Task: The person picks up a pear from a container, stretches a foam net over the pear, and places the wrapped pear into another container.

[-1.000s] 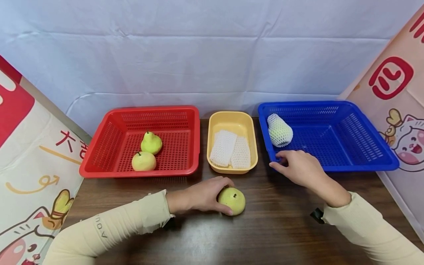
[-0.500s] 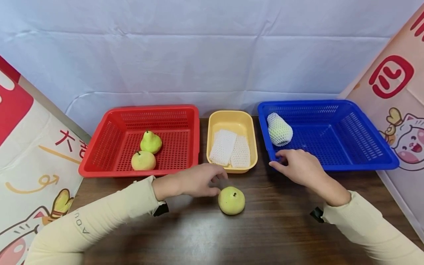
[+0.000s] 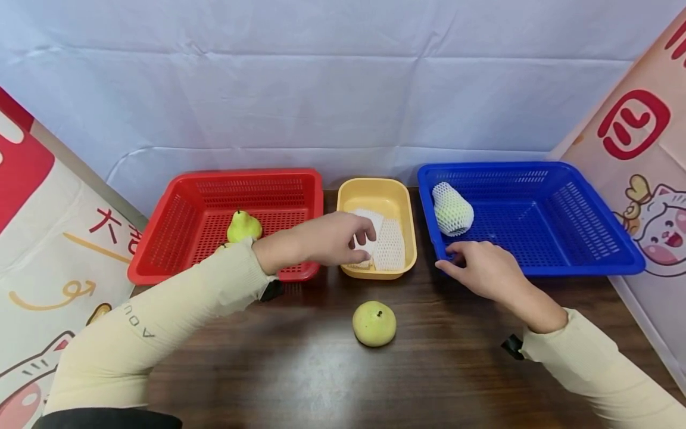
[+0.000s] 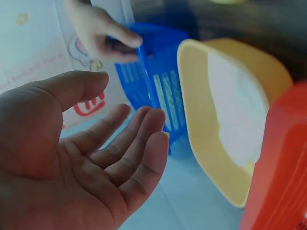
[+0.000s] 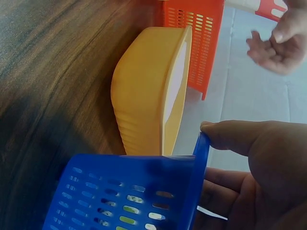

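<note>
My left hand (image 3: pixel 340 239) hovers over the yellow tray (image 3: pixel 413 238), fingers loosely bent and nothing in them, as the left wrist view confirms. White foam net sleeves (image 3: pixel 390 250) lie in that tray, partly covered by the hand. My right hand (image 3: pixel 485 271) pinches the near-left rim of the blue basket (image 3: pixel 584 271), thumb outside and fingers inside. A pear in a foam net (image 3: pixel 452 210) lies by this basket's left wall. On the table in front of the tray sits a bare round yellow-green pear (image 3: pixel 374 324).
At the left stands a red basket (image 3: pixel 252 174) with a green pear (image 3: pixel 244 226); my left sleeve hides most of a round fruit there. Dark wooden table (image 3: pixel 429 369) extends in front. A pale cloth (image 3: pixel 321 89) hangs behind, printed panels at both sides.
My left hand has let go of the round pear, leaving it on the table, and has moved up and away to over the yellow tray. The right hand stays on the basket rim.
</note>
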Action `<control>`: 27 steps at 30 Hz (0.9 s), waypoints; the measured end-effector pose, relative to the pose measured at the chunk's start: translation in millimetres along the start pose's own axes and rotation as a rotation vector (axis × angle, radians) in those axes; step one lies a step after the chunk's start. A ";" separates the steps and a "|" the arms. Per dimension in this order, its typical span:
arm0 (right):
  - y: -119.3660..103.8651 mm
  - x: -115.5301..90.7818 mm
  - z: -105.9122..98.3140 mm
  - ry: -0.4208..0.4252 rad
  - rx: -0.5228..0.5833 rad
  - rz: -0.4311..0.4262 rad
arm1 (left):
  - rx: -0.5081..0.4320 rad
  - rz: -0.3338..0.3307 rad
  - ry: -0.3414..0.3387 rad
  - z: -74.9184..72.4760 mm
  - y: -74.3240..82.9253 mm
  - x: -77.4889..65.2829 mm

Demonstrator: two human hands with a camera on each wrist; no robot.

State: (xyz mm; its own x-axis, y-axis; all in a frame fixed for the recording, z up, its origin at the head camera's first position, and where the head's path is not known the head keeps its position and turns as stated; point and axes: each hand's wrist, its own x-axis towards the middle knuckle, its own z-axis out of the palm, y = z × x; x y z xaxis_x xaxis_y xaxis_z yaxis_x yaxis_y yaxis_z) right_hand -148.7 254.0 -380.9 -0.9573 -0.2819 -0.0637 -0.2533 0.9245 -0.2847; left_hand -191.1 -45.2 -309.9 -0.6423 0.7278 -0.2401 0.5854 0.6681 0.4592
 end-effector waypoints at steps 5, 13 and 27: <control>-0.2 0.8 0.3 -0.008 0.005 0.003 | 0.077 -0.052 -0.024 -9.1 -6.7 15.9; 0.8 1.4 0.4 -0.009 0.008 0.005 | 0.218 -0.143 -0.080 -8.3 -18.6 33.9; 0.2 1.4 -0.2 -0.010 0.007 0.002 | 0.607 -0.218 -0.298 14.9 -11.7 65.5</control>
State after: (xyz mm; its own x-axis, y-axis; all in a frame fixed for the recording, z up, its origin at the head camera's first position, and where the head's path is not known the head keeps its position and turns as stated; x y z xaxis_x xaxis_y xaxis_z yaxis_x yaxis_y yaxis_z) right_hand -150.1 253.8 -380.9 -0.9564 -0.2825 -0.0735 -0.2503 0.9233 -0.2912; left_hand -232.7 -3.1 -343.7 -0.6645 0.5210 -0.5357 0.6867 0.7085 -0.1628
